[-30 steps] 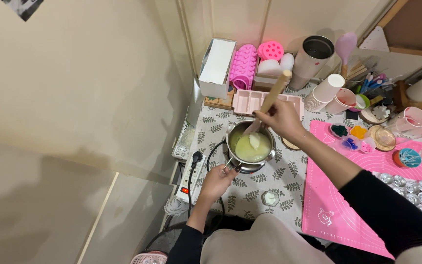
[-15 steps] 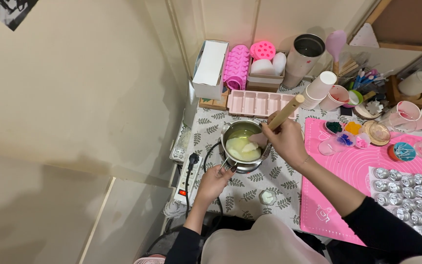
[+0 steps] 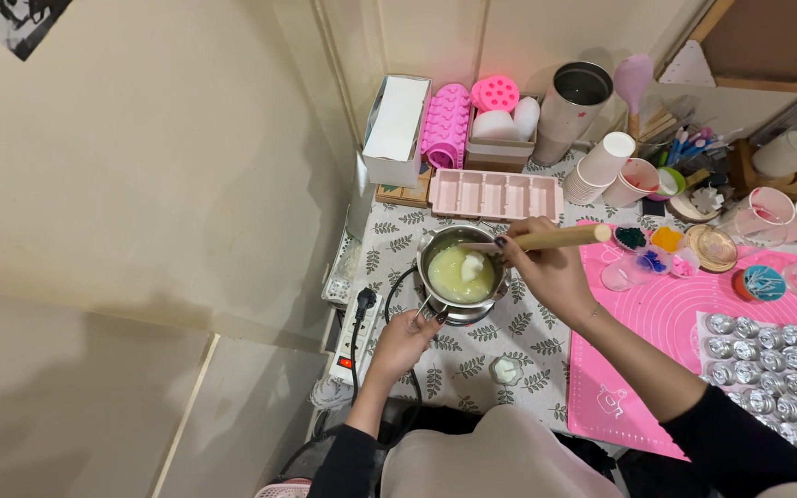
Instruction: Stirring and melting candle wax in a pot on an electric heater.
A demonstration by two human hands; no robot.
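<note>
Gripping, with the left hand (image 3: pixel 406 337), fingers curled tight around it, the short handle (image 3: pixel 431 312) of a small steel pot (image 3: pixel 460 275) sitting on a leaf-patterned cloth (image 3: pixel 518 334), just in front of a pink 4-cavity mould (image 3: pixel 496 195). Clamping, with the right hand (image 3: pixel 546 269), fingers wrapped together, a wooden-handled spatula (image 3: pixel 546 240) lying nearly level across the pot's rim, its pale blade (image 3: pixel 470 267) dipping into the yellowish liquid (image 3: pixel 454 277). Resting nearby: a small glass candle jar (image 3: pixel 506 371) near the front edge, a pink mat (image 3: pixel 657 341) to the right carrying rows of silver foil cups (image 3: pixel 763 355), and a white power strip (image 3: pixel 354 327) to the left.
</note>
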